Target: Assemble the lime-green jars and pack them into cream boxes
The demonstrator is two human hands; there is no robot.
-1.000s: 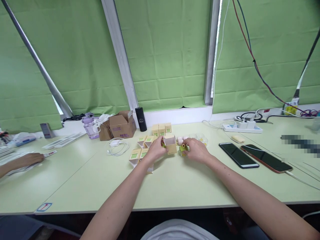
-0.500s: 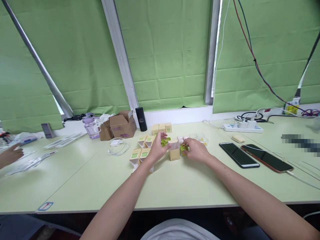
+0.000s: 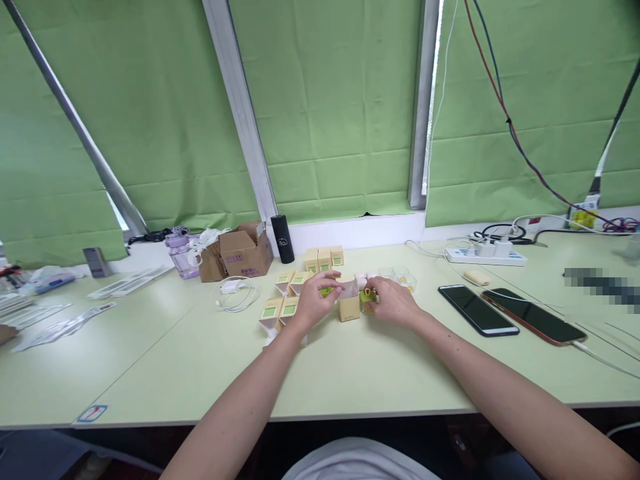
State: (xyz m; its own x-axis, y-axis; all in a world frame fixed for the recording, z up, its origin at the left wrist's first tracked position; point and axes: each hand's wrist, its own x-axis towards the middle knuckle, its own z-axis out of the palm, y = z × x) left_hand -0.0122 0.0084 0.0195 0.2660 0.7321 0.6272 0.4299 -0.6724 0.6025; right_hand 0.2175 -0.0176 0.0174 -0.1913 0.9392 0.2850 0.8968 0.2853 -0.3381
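A small tan cardboard box (image 3: 349,309) stands upright before me with its top flaps up, showing pale insides. My left hand (image 3: 320,299) is at its left edge, thumb and forefinger bent in on a flap. Close on the box's right, my right hand (image 3: 393,300) pinches a small yellow-green item with a loop on top (image 3: 368,300); the fingers partly cover it. Another green item (image 3: 326,291) shows behind my left fingers, mostly hidden. Pinkish-white pieces (image 3: 369,275) and clear round containers (image 3: 403,277) lie just beyond my right hand.
Several like boxes with green windows (image 3: 271,311) stand left of my left hand, and more boxes (image 3: 324,259) at the back. Two phones (image 3: 479,310) and a power strip (image 3: 485,255) are right. A carton (image 3: 246,252), black cylinder (image 3: 283,239) and purple bottle (image 3: 183,255) line the back.
My left fingers have lowered and drawn in toward the box flap. My right hand has hardly moved. The other person's hand at far left has mostly slipped out of view.
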